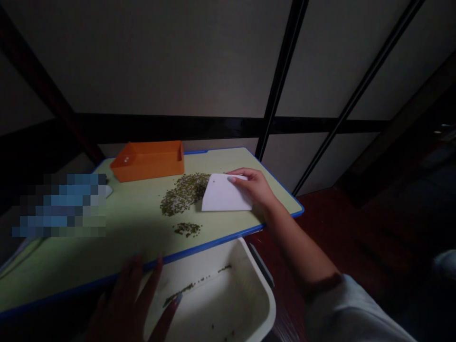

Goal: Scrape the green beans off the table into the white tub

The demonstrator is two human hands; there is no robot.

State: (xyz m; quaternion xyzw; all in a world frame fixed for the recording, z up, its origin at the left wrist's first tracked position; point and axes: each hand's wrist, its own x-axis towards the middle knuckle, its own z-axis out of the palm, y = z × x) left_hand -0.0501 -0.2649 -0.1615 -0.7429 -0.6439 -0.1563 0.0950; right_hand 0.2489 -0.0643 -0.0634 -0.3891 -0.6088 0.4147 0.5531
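My right hand (pixel 254 185) grips a flat white scraper (pixel 225 194), thumb on its upper face. The scraper's left edge meets a spread heap of small greenish-brown grains (pixel 185 194) on the pale green table (pixel 138 213). A smaller patch of grains (pixel 188 229) lies nearer the front edge. Below that edge stands a deep white bin (pixel 213 304), with some grains along its inner far side and a few on its floor. In shadow at the bin's left, my left hand (pixel 131 299) has its fingers spread, holding nothing that I can see.
At the back of the table sits an orange open tray (pixel 153 164) with small white bits at its left end. A blurred-out blue object (pixel 67 204) is at the table's left. Panelled doors (pixel 178 57) rise behind, and dark red floor (pixel 327 223) shows at the right.
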